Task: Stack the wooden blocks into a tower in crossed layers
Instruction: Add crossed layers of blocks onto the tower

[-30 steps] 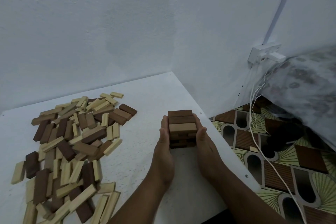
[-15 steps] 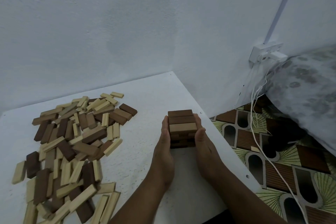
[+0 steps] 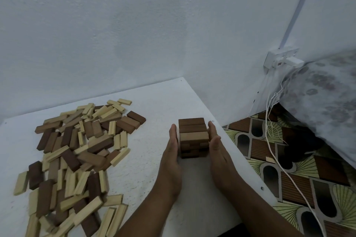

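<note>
Head view is showing a short tower [image 3: 193, 137] standing right of centre in the frame, near the right edge of the white table [image 3: 154, 106]. Left hand [image 3: 171, 152] and right hand [image 3: 218, 152] are flanking it, fingers straight, palms facing inward and lying against its two sides; full contact on the right cannot be confirmed. Judged purpose: they are squaring the crossed layers before more blocks are added. Top layer is showing two dark blocks and one pale. Loose blocks [image 3: 77, 152] are lying scattered at lower left, well apart from both hands.
</note>
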`<state>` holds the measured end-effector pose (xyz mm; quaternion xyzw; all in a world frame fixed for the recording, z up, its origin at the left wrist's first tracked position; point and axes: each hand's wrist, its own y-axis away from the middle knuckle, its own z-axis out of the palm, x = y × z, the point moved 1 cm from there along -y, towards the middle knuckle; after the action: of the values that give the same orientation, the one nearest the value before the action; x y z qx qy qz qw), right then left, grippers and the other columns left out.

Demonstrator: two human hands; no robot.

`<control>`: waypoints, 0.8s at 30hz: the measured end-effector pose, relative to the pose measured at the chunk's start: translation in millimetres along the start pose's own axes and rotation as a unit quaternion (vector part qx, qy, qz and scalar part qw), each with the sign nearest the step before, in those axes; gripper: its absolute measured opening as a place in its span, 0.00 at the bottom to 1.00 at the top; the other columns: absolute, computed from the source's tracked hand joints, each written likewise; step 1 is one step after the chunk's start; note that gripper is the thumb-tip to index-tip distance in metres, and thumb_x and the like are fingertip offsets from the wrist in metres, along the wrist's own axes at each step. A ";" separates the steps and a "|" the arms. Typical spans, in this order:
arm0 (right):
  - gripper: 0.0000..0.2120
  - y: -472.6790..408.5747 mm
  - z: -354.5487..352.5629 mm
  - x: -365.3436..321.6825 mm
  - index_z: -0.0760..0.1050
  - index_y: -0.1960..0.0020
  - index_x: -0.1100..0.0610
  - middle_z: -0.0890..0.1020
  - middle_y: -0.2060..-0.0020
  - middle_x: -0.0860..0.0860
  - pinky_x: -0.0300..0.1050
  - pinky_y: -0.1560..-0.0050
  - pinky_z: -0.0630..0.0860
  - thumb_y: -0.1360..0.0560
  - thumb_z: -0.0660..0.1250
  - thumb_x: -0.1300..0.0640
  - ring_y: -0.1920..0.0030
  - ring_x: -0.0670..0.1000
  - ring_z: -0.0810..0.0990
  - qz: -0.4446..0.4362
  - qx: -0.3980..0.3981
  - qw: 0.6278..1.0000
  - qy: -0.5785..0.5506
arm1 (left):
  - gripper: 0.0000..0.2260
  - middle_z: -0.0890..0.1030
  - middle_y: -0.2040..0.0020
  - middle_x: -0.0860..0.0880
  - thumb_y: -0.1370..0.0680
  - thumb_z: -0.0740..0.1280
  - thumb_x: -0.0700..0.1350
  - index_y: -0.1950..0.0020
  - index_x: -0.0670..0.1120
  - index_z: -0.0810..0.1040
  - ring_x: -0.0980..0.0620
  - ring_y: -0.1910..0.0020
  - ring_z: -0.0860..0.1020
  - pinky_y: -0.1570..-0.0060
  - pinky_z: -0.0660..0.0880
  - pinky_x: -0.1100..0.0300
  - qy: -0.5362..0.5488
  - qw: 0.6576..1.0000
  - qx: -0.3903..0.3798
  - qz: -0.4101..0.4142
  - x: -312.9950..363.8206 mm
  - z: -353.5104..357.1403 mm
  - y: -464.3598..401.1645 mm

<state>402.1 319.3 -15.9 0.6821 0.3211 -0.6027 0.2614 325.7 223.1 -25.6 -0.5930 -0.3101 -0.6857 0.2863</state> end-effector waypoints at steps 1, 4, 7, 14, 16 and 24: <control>0.42 -1.2 -1.2 1.2 0.48 0.25 0.39 0.55 0.26 0.35 0.21 0.35 0.53 0.33 0.43 0.20 0.27 0.31 0.54 -0.001 0.003 1.000 0.003 | 0.38 0.62 0.23 0.61 0.31 0.54 0.77 0.23 0.65 0.59 0.59 0.24 0.60 0.23 0.58 0.46 0.013 1.000 0.007 -0.010 3.3 -1.5 0.4; 0.46 -6.4 -5.6 -3.9 0.48 0.23 0.40 0.54 0.23 0.39 0.37 0.26 0.51 0.35 0.41 0.18 0.24 0.39 0.52 -0.015 0.010 1.000 0.024 | 0.30 0.61 0.22 0.62 0.25 0.54 0.71 0.23 0.64 0.61 0.59 0.23 0.58 0.23 0.55 0.50 0.043 0.998 0.037 -0.026 16.4 -9.1 1.2; 0.37 -10.5 -5.5 -29.9 0.51 0.22 0.45 0.57 0.23 0.39 0.46 0.23 0.54 0.26 0.43 0.28 0.24 0.38 0.54 -0.069 0.016 0.995 0.075 | 0.24 0.64 0.23 0.60 0.19 0.52 0.63 0.24 0.60 0.63 0.60 0.25 0.61 0.25 0.57 0.56 0.028 0.998 0.062 0.013 34.4 -24.8 1.9; 0.22 -27.6 47.5 -89.3 0.68 0.28 0.50 0.73 0.31 0.43 0.48 0.28 0.65 0.19 0.53 0.44 0.30 0.42 0.68 -0.177 0.001 0.964 0.198 | 0.11 0.84 0.45 0.56 0.17 0.59 0.45 0.42 0.53 0.80 0.57 0.41 0.79 0.36 0.74 0.54 -0.109 0.983 0.134 0.070 85.0 -83.3 -12.3; 0.18 -35.2 69.0 -99.3 0.69 0.30 0.51 0.76 0.35 0.44 0.39 0.34 0.67 0.18 0.57 0.48 0.34 0.42 0.73 -0.180 -0.018 0.960 0.213 | 0.10 0.86 0.53 0.55 0.19 0.61 0.40 0.47 0.49 0.81 0.60 0.49 0.82 0.46 0.77 0.64 -0.158 0.972 0.153 0.088 92.6 -103.0 -18.6; 0.23 -79.0 137.1 -57.4 0.72 0.35 0.53 0.74 0.43 0.52 0.47 0.45 0.74 0.27 0.58 0.68 0.42 0.56 0.74 -0.109 -0.155 0.919 0.345 | 0.15 0.78 0.42 0.59 0.24 0.57 0.44 0.44 0.57 0.79 0.54 0.38 0.71 0.41 0.59 0.56 -0.596 0.791 -0.006 0.139 55.2 -178.7 -60.7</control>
<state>249.1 262.2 24.6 0.7595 0.5534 -0.2970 0.1692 158.6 124.1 5.2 -0.9226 -0.3287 -0.1513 0.1336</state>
